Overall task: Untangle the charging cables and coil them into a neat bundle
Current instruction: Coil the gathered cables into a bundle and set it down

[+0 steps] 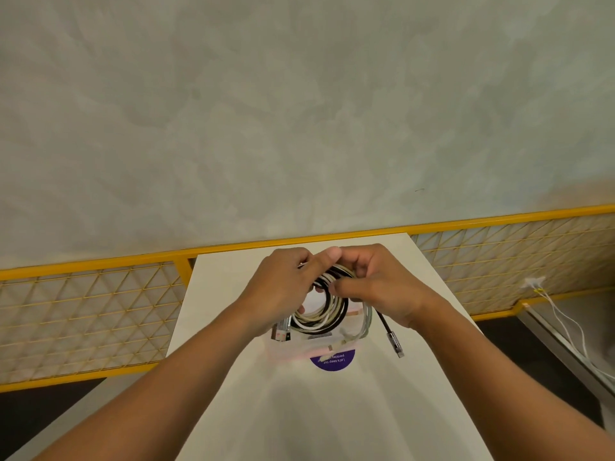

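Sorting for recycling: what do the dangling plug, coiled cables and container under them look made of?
Dangling plug: silvery glints, likely metal shell. Coiled cables: black and off-white matte jackets, probably flexible plastic. Container: clear glossy plastic, seemingly; the table shows through.

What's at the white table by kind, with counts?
Bundle of coiled black and white charging cables: 1
Silver metal plug ends: 2
Clear plastic container: 1
Round purple sticker: 1
Left hand and right hand, both gripping the bundle: 2
Total: 7
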`<act>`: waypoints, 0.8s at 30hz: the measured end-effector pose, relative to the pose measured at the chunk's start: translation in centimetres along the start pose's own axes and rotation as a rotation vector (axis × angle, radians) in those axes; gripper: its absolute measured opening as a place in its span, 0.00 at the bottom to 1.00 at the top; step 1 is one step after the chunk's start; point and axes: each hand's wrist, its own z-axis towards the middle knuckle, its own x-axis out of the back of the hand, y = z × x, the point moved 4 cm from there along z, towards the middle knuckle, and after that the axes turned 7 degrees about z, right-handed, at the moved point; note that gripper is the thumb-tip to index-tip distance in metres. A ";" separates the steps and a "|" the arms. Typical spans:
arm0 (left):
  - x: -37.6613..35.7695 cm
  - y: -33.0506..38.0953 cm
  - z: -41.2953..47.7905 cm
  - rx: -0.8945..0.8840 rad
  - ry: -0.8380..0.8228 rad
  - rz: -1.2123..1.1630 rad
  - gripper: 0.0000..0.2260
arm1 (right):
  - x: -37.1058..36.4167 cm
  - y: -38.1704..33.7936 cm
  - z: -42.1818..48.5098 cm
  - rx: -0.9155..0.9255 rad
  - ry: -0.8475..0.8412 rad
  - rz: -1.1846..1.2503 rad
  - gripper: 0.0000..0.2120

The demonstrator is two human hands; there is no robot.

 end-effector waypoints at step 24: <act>-0.9 -1.6 -2.2 -0.022 -0.449 -0.050 0.16 | 3.0 0.0 -0.3 -0.125 -0.044 -0.159 0.03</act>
